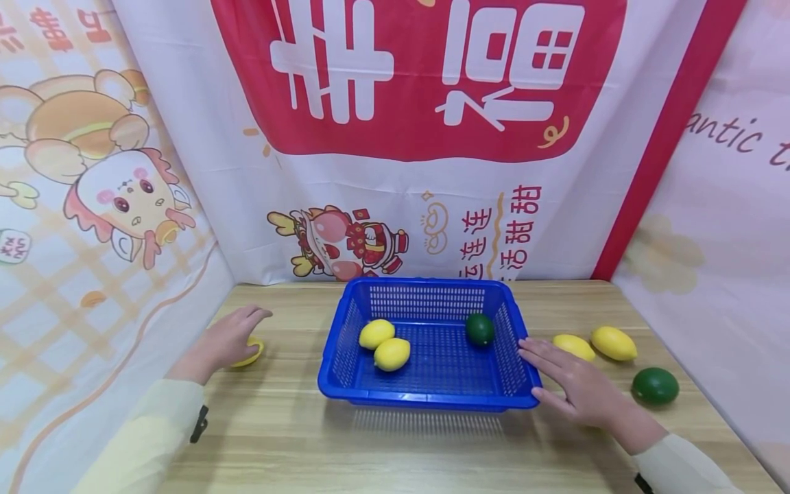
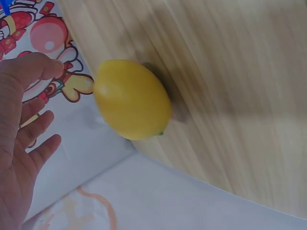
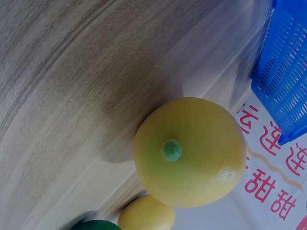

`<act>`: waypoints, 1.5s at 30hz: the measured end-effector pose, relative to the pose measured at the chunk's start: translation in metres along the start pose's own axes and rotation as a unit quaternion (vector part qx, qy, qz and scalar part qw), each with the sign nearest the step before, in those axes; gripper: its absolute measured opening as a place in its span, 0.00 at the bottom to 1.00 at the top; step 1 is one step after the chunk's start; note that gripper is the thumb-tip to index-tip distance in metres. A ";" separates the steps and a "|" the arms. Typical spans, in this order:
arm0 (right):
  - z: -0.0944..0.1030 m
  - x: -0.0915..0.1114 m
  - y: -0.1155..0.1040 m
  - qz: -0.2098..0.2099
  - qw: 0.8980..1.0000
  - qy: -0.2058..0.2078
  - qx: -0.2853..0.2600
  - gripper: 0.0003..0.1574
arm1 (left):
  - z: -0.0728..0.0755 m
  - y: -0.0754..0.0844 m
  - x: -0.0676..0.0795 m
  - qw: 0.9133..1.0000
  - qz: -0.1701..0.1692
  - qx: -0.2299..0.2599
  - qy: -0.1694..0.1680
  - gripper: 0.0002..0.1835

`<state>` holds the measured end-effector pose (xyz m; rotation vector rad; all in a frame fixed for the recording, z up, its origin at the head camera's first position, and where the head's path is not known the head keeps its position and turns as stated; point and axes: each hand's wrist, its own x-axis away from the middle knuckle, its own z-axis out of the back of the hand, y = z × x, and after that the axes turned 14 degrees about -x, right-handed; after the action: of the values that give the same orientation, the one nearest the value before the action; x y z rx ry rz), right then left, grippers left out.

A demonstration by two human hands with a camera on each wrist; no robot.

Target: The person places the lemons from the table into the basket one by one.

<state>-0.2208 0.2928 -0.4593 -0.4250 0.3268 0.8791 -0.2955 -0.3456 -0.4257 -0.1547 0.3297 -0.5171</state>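
Note:
On the left of the table my left hand (image 1: 225, 339) hovers at a yellow lemon (image 1: 254, 351), which it partly covers in the head view. The left wrist view shows that lemon (image 2: 132, 100) whole on the wood, apart from the hand (image 2: 21, 129) with its loosely bent fingers. My right hand (image 1: 574, 384) lies with extended fingers at the right rim of a blue plastic basket (image 1: 426, 398). Inside the basket are two lemons (image 1: 392, 355) on the left and a dark green lime (image 1: 479, 330) on the right.
Right of the basket lie two lemons (image 1: 614, 343) and a green lime (image 1: 655, 386). Another lemon (image 3: 189, 153) appears close up in the right wrist view, mostly hidden under the right wrist in the head view. Printed cloth (image 1: 432, 82) walls the table's back and sides.

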 end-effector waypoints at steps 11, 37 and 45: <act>0.000 0.001 0.000 0.001 1.000 -0.001 -0.005 0.38 | -0.012 -0.013 0.012 0.998 0.044 0.011 -0.043 0.32; 0.002 -0.002 -0.002 -0.005 1.000 -0.001 -0.007 0.37 | -0.047 -0.019 0.023 0.988 0.096 0.056 -0.104 0.36; 0.002 -0.002 -0.002 -0.010 1.000 -0.004 -0.004 0.38 | -0.058 -0.019 0.023 0.989 0.098 0.057 -0.099 0.34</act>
<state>-0.2200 0.2914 -0.4564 -0.4311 0.3118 0.8625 -0.3052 -0.3773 -0.4818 -0.0616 0.1187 -0.3205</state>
